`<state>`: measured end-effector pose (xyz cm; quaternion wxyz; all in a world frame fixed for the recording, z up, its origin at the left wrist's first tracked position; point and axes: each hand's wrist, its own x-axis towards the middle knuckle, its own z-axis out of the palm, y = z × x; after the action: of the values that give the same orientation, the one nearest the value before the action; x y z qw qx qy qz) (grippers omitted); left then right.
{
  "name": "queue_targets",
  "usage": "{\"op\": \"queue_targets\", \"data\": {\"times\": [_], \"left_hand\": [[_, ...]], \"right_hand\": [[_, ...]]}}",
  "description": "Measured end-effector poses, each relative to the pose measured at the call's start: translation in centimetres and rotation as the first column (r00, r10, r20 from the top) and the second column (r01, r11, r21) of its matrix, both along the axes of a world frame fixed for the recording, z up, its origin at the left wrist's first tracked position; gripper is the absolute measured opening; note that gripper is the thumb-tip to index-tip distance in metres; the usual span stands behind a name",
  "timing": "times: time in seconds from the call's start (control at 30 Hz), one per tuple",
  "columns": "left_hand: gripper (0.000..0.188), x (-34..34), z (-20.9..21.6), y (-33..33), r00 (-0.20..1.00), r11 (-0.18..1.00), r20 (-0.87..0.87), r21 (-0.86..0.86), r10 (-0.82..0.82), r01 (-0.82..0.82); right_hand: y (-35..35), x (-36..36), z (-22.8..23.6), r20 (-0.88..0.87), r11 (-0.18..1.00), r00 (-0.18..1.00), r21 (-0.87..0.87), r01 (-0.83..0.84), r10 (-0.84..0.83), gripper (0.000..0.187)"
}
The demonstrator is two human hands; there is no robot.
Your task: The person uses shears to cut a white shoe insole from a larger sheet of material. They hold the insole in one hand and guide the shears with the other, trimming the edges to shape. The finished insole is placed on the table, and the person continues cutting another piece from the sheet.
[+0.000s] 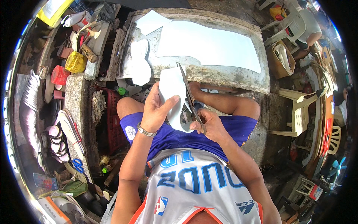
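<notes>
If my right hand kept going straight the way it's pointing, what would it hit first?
Beyond the scissors it grips, your right hand would probably meet the curled white piece in your left hand; depth is unclear, so they may already touch.

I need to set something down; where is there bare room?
The table has a bare strip along its near right edge, bordered by the big sheet, and a narrow patch between that sheet and the white cutout. Crowded: the near edge's middle, by the white piece and scissors; farther left, around the yellow bag and red tub.
</notes>
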<state>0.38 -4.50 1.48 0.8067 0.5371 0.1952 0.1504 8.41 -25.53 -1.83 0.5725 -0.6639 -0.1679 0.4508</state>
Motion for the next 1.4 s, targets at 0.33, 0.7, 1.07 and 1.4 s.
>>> {"op": "queue_targets", "data": {"times": [0.33, 0.7, 1.07, 1.4], "left_hand": [[0.048, -0.5, -0.2, 0.6, 1.000, 1.000, -0.016, 0.020, -0.023, 0.023], [0.052, -0.3, 1.0, 2.2, 0.994, 0.991, 0.035, -0.079, -0.102, 0.104], [0.049, 0.8, 1.6, 4.0, 0.998, 0.992, 0.022, -0.115, -0.051, 0.053], [0.038, 1.2, -0.7, 2.6, 0.998, 0.962, 0.059, -0.267, -0.036, 0.050]], "right_hand": [[-0.4, 0.2, -0.1, 0.011, 0.999, 1.000, -0.042, -0.022, 0.023, 0.051], [0.0, 0.7, 2.4, -0.032, 0.998, 0.998, -0.038, -0.050, 0.048, 0.044], [1.7, 0.6, 4.1, 0.218, 0.997, 0.973, -0.018, -0.080, 0.082, 0.054], [1.8, -0.1, 3.9, -0.098, 1.000, 0.995, -0.025, 0.004, -0.006, 0.040]]}}
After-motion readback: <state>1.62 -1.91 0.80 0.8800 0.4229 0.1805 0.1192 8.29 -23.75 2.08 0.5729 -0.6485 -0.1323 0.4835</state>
